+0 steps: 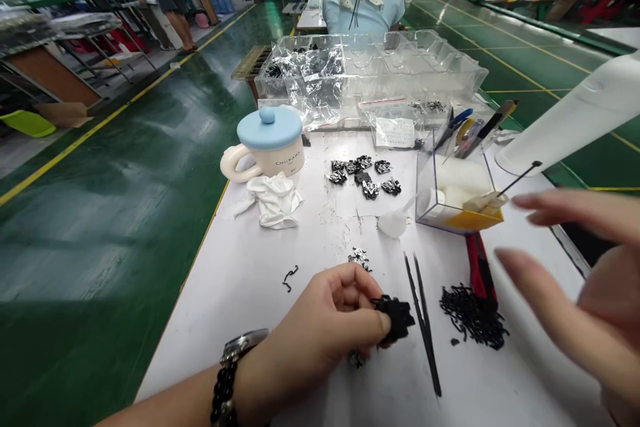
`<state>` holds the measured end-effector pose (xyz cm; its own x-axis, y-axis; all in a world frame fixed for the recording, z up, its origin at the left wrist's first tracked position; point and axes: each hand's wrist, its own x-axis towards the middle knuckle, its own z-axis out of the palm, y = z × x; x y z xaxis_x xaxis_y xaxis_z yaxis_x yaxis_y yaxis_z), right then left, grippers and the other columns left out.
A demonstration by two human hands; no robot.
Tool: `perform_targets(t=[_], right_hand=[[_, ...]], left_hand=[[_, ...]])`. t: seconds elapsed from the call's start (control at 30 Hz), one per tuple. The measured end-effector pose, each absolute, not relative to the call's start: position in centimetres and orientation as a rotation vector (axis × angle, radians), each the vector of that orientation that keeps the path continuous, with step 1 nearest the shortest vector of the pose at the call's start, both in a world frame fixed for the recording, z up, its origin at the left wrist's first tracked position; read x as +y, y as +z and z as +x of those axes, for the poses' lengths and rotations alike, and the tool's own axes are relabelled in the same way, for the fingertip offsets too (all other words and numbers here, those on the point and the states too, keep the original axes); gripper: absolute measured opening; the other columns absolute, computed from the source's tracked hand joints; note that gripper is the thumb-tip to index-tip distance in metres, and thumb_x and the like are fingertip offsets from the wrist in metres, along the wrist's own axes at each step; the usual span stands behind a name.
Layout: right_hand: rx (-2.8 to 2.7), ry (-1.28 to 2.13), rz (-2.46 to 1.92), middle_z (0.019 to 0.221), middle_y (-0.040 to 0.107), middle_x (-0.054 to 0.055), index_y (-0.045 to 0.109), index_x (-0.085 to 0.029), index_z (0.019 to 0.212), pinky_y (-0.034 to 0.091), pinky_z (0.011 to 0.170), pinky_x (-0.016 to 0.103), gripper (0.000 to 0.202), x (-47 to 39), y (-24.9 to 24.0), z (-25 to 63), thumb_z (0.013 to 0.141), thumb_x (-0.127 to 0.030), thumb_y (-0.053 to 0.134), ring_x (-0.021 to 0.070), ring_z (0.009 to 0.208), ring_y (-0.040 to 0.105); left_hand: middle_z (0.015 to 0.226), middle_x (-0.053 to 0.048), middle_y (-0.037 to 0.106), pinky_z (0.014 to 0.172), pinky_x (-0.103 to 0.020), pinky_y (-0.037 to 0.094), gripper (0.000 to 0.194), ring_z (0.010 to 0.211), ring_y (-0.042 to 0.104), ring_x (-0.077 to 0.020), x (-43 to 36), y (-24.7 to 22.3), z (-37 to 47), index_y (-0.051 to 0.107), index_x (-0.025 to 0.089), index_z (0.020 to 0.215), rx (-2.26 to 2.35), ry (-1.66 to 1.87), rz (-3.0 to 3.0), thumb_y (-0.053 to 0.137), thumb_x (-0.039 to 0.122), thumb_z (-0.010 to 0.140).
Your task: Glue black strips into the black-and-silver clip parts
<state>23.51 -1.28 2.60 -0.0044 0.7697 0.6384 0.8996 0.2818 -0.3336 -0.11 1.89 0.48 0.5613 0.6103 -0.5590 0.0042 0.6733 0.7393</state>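
A small black plastic part (pixel 399 318) is pinched between the thumb and fingers of my left hand (pixel 340 313), above the white table. My right hand (pixel 585 293) hovers at the right edge, blurred, its thumb and fingers spread with nothing between them. Black tweezers (pixel 424 327) lie on the table between the two hands. Right of them is a heap of small black pieces (pixel 470 313), touching a red-handled tool (pixel 481 270). Small metal pieces (pixel 359 257) lie just beyond my left hand. Several black-and-silver assemblies (pixel 367 177) sit farther back.
A lidded mug (pixel 280 153) and a crumpled white tissue (pixel 276 201) stand at the left. A clear box (pixel 460 193) with tools and a white cylinder (pixel 570 113) are on the right. Behind are plastic bags (pixel 395 123) and clear trays (pixel 410 77). A person (pixel 365 0) sits beyond.
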Motion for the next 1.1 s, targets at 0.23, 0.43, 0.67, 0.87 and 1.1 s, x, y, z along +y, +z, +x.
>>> perform_targets(t=[0.23,0.43,0.67,0.87,1.1], right_hand=[[-2.316,0.081,-1.161,0.109,0.060,0.006,0.058,-0.022,0.114,0.037,0.082,0.043,0.036,-1.7,1.4,20.6,0.081,-0.035,0.063,0.0269,0.103,0.052],[-2.337,0.183,-1.165,0.105,0.061,0.004,0.058,-0.023,0.110,0.035,0.084,0.039,0.026,-1.8,1.5,19.6,0.087,-0.034,0.057,0.0220,0.101,0.048],[-2.319,0.387,-1.219,0.106,0.058,0.002,0.054,-0.024,0.110,0.032,0.085,0.039,0.028,-2.2,1.6,19.6,0.083,-0.027,0.061,0.0218,0.102,0.044],[-2.312,0.411,-1.231,0.108,0.057,0.001,0.054,-0.025,0.112,0.031,0.087,0.039,0.029,-2.2,1.5,19.6,0.083,-0.025,0.062,0.0212,0.103,0.043],[-2.307,0.428,-1.208,0.107,0.058,0.000,0.054,-0.024,0.112,0.031,0.088,0.036,0.032,-2.2,1.3,19.6,0.081,-0.024,0.064,0.0204,0.104,0.041]], left_hand=[[0.057,0.005,0.052,0.048,-0.018,0.034,0.019,0.049,0.043,-0.0054,1.8,0.5,0.0,0.052,0.016,0.073,0.909,0.400,0.753,0.065,0.016,0.059],[0.056,0.006,0.051,0.047,-0.017,0.031,0.017,0.047,0.042,-0.0039,2.1,0.6,0.0,0.054,0.016,0.072,0.888,0.384,0.779,0.064,0.011,0.060],[0.059,0.005,0.051,0.050,-0.018,0.031,0.017,0.050,0.042,-0.0047,2.1,0.7,-0.1,0.053,0.016,0.075,0.867,0.343,0.802,0.066,0.015,0.064],[0.059,0.006,0.050,0.051,-0.018,0.030,0.017,0.051,0.041,-0.0048,2.0,0.5,-0.2,0.052,0.016,0.076,0.861,0.344,0.828,0.065,0.015,0.065],[0.060,0.005,0.050,0.050,-0.019,0.030,0.019,0.051,0.041,-0.0053,2.1,0.4,-0.1,0.052,0.017,0.076,0.873,0.334,0.861,0.067,0.019,0.065]])
